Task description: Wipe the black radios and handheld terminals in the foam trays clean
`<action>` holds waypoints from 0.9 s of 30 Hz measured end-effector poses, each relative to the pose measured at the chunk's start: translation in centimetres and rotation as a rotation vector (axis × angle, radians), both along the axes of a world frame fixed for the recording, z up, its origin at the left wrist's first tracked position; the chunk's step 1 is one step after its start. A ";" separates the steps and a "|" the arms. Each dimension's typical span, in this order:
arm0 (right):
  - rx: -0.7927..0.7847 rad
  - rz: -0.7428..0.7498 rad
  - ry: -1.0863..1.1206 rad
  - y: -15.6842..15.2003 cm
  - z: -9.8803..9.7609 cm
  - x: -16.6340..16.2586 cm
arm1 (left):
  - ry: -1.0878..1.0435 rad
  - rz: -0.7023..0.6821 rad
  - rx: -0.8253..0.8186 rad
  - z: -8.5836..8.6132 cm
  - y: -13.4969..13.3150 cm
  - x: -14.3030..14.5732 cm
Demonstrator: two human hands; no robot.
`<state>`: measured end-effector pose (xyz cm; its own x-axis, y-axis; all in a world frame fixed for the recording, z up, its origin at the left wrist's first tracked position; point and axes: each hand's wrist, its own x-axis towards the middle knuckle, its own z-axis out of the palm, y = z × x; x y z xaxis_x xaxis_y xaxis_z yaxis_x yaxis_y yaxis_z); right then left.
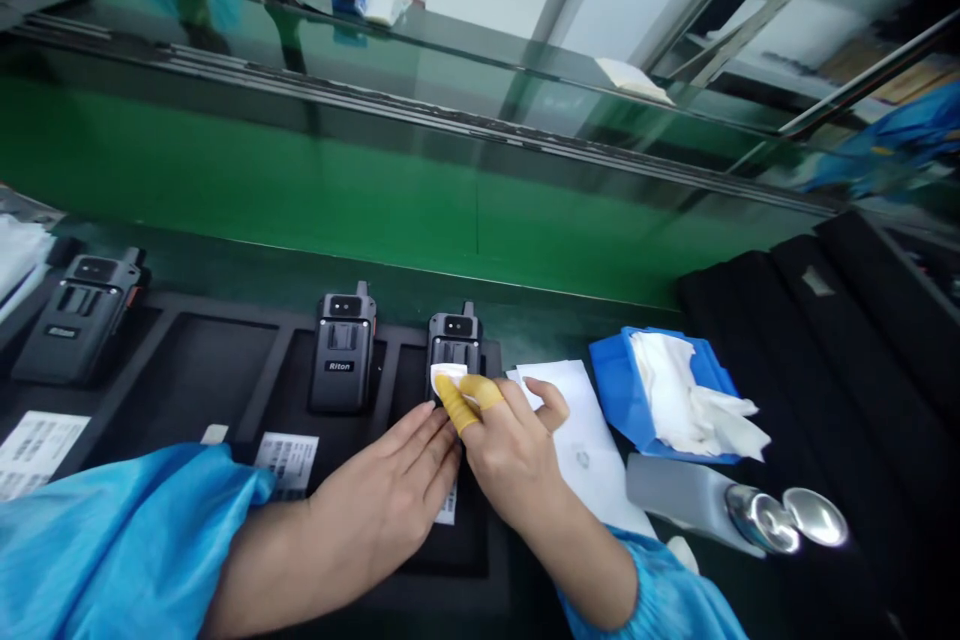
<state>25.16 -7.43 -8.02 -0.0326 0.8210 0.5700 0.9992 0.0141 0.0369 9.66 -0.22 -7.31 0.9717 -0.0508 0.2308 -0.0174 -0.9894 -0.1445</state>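
Note:
A black handheld radio (454,330) with a stub antenna rests on the black compartment tray (487,560), its lower part hidden by my hands. My right hand (510,440), wearing yellow finger cots, presses a folded white wipe (448,375) against the radio's back. My left hand (397,480) lies along the radio's lower end with its fingers stretched out, touching it. To the left, a second radio (341,360) marked "Riton" sits in the tray. A third radio (82,315) stands at the far left.
Right of the tray lie white sheets (577,420), a blue bin (619,390) of white wipes and a bottle (679,500) with a metal top. Black foam blocks (787,350) stand at the right. A glass shelf (480,80) crosses above the green panel. Barcode labels (289,460) lie in the tray.

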 end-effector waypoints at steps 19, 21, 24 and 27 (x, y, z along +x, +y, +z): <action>0.057 -0.104 -0.029 -0.2 -0.2 -1.2 | -0.007 -0.037 0.041 -0.3 0.5 0.1; 0.060 -0.118 -0.043 -0.3 -0.3 -0.9 | -0.001 -0.037 0.038 -0.4 0.5 0.0; 0.069 -0.177 -0.069 -0.9 -0.4 0.1 | 0.002 -0.032 0.054 -0.3 0.5 -0.2; 0.075 -0.274 -0.104 -2.5 0.2 1.5 | -0.002 -0.034 0.074 -0.3 0.6 -0.2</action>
